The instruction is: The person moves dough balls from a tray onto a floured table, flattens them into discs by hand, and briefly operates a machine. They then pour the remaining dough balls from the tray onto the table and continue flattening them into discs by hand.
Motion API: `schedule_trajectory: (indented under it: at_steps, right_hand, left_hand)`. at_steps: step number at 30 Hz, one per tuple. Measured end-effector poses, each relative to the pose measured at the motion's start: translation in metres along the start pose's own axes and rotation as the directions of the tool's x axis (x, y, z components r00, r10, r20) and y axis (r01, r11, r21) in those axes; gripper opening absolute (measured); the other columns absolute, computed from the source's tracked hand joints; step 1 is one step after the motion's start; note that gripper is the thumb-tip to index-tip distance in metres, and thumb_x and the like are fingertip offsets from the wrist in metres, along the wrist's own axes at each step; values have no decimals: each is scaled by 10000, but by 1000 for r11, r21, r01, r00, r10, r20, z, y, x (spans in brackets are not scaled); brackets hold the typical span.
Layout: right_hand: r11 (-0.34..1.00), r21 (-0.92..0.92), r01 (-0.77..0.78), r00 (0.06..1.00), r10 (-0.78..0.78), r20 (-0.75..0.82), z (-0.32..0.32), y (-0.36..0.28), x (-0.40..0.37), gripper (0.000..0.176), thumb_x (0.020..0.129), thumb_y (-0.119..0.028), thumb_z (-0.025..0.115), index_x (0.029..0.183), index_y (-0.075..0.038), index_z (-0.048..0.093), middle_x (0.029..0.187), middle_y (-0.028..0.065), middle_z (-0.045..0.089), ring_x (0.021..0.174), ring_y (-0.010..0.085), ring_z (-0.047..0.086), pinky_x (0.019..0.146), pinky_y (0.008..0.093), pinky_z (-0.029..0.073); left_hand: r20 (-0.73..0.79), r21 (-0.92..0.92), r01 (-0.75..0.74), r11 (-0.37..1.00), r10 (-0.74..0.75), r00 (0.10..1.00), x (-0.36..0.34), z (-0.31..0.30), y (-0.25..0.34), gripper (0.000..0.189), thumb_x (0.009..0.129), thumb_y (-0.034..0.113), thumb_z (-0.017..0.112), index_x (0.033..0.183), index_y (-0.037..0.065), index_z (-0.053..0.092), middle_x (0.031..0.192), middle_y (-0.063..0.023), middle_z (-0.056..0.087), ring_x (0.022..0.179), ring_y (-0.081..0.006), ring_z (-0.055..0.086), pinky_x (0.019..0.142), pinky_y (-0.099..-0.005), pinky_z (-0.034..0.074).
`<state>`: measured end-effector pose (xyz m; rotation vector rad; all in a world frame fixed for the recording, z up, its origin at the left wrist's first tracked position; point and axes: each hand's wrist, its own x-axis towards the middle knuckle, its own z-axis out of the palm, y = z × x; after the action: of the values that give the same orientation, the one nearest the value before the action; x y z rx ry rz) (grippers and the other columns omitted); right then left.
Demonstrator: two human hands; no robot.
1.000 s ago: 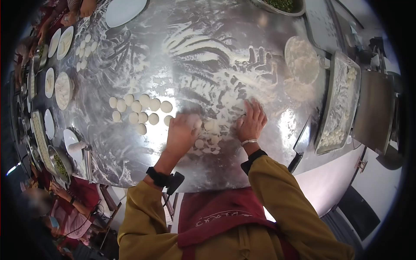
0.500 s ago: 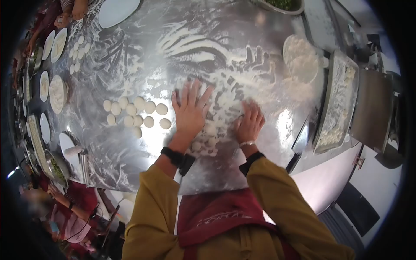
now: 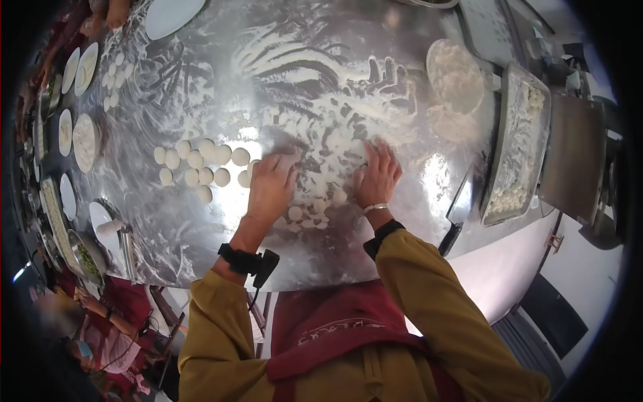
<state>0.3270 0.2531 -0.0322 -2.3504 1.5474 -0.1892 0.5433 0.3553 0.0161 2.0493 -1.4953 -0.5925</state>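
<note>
My left hand (image 3: pixel 270 184) lies palm down on the floured steel table (image 3: pixel 281 80), pressing on a piece of dough that it hides. My right hand (image 3: pixel 377 175) rests flat on the table a little to the right, fingers apart, holding nothing. Between and below the hands lie several small dough pieces (image 3: pixel 309 211). Just left of my left hand sits a cluster of flattened round dough discs (image 3: pixel 197 165).
A metal tray (image 3: pixel 519 144) with small dough balls stands at the right edge, a flour pile (image 3: pixel 455 74) behind it. White plates (image 3: pixel 84 141) and bowls line the left side, where other people sit. A rolling pin (image 3: pixel 110 226) lies near left.
My left hand reached forward with spread fingers half a second ago, then drew back and now presses down nearer the dough discs. The right hand stayed almost in place.
</note>
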Motion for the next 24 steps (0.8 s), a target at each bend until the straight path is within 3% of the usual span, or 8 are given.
schedule_trajectory:
  at_steps: [5, 7, 10, 12, 13, 15, 19, 24]
  right_hand:
    - [945, 297, 137, 990, -139, -17, -8, 15, -4, 551, 741, -123, 627, 1289, -154, 572, 1384, 105, 491, 1329, 327, 401, 1111, 470, 288]
    - [814, 551, 187, 965, -258, 55, -21, 12, -7, 500, 730, -89, 625, 1228, -137, 605, 1311, 120, 537, 1258, 340, 466, 1068, 446, 365]
    - [844, 383, 376, 837, -486, 251, -44, -10, -25, 447, 717, -26, 622, 1155, -116, 625, 1220, 140, 570, 1151, 352, 529, 989, 421, 448]
    - [816, 435, 380, 808, -522, 274, -37, -5, -29, 426, 710, -1, 626, 1123, -105, 626, 1191, 145, 568, 1126, 356, 537, 968, 431, 463]
    - [803, 458, 381, 794, -538, 282, -34, -2, -29, 415, 707, 12, 629, 1107, -99, 627, 1176, 148, 566, 1113, 358, 541, 957, 437, 470]
    - [829, 434, 353, 883, -449, 139, -32, 0, -31, 417, 704, 33, 632, 1102, -90, 615, 1171, 147, 561, 1116, 360, 538, 958, 441, 469]
    - [886, 409, 217, 971, -239, 2, -36, -3, -23, 432, 703, 29, 655, 1117, -81, 601, 1185, 145, 551, 1118, 366, 534, 961, 440, 469]
    - [879, 410, 244, 950, -301, 80, -30, 12, -22, 471, 699, -2, 713, 1148, -84, 602, 1200, 150, 545, 1133, 375, 525, 957, 440, 474]
  left_hand:
    - [154, -187, 352, 917, -326, 933, -60, -5, -8, 261, 857, 80, 654, 1115, 65, 620, 1042, -132, 639, 1027, -341, 584, 862, -437, 479]
    - [123, -218, 342, 914, -322, 939, -84, -12, 0, 274, 844, 62, 671, 1112, 61, 615, 1035, -129, 636, 1006, -305, 603, 815, -392, 515]
    - [94, -59, 189, 980, -183, 979, -103, -11, 5, 296, 822, 56, 699, 1105, 57, 611, 1066, -131, 618, 991, -297, 611, 817, -374, 533]
    - [85, 101, 69, 992, -78, 993, -110, -5, 0, 315, 811, 48, 710, 1109, 59, 608, 1083, -131, 612, 987, -303, 610, 817, -377, 532]
    - [59, 36, 128, 991, -130, 990, -109, -6, 1, 291, 823, 56, 697, 1099, 54, 604, 1093, -133, 610, 1006, -321, 596, 843, -398, 517]
    - [23, -106, 235, 966, -234, 972, -101, -6, 5, 244, 847, 72, 673, 1078, 45, 596, 1112, -136, 606, 1046, -358, 569, 893, -438, 486]
    - [-159, -231, 201, 952, -241, 957, -66, 2, 10, 209, 859, 61, 656, 1062, 55, 605, 1121, -141, 603, 1066, -367, 559, 886, -445, 485]
    - [-156, -99, 146, 984, -160, 975, -52, 27, 5, 309, 826, 28, 687, 1123, 91, 628, 1135, -124, 612, 1073, -341, 589, 878, -403, 517]
